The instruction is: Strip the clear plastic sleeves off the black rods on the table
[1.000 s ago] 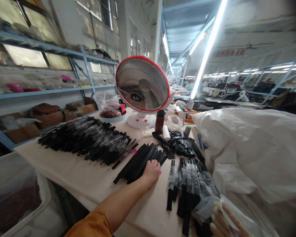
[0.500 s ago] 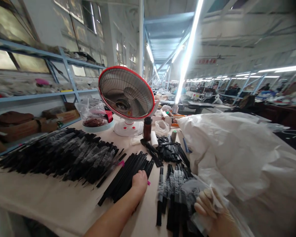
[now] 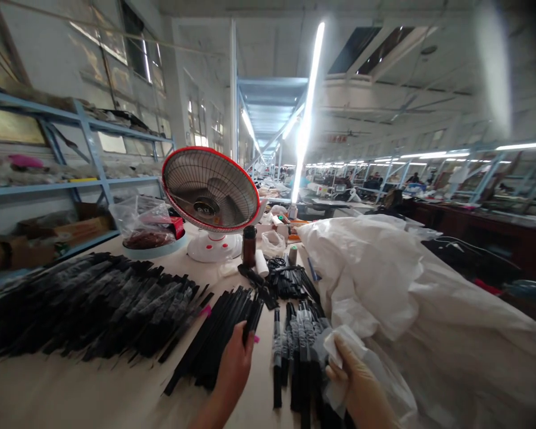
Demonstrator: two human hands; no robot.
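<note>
My left hand is bare and lies at the right edge of a loose stack of black strips, its fingers and thumb closed round a black strip there. My right hand wears a pale glove and pinches a crumpled, thin whitish plastic bag. Directly left of the glove lie black bundles wrapped midway in clear film. Some of these are hidden behind the plastic and my right hand. A small pink piece shows beside my left thumb.
A large pile of wrapped black bundles covers the table's left side. Behind stand a red-rimmed fan-shaped heater, a brown bottle and a tub. A big white sheet heaps up on the right.
The view has tilted up and turned slightly right. My left hand has turned, and its thumb and fingers now show around a strip. My right hand still grips the plastic, now raised slightly.
</note>
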